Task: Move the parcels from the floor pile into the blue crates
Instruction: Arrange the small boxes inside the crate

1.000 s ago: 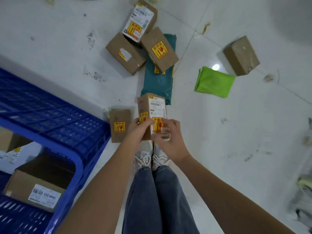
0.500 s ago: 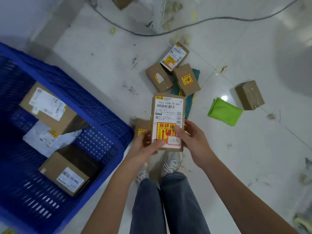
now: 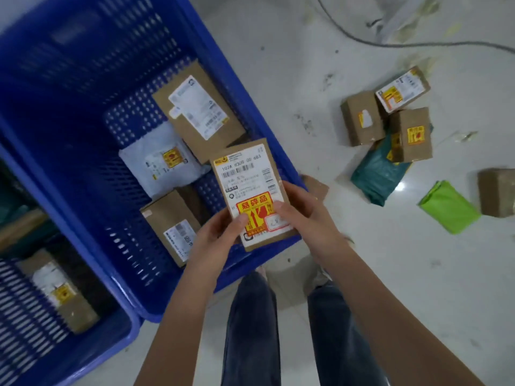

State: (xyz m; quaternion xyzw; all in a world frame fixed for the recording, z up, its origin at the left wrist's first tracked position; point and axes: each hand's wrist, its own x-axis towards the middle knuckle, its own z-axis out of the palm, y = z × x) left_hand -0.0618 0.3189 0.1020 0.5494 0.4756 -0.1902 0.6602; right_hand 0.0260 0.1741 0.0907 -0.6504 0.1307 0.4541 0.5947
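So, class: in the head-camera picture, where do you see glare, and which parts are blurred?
Head view: a bright glare spot on the glossy white floor beside the teal plastic mailer; the blue plastic crate's far wall is motion-smeared; the held brown cardboard parcel's label stays readable.

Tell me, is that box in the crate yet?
Not yet. Both hands, left and right, hold the box above the crate's rim.

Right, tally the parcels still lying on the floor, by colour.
Brown boxes: 5, one half hidden behind the blue crate
Teal bag: 1
Green bag: 1
Total: 7
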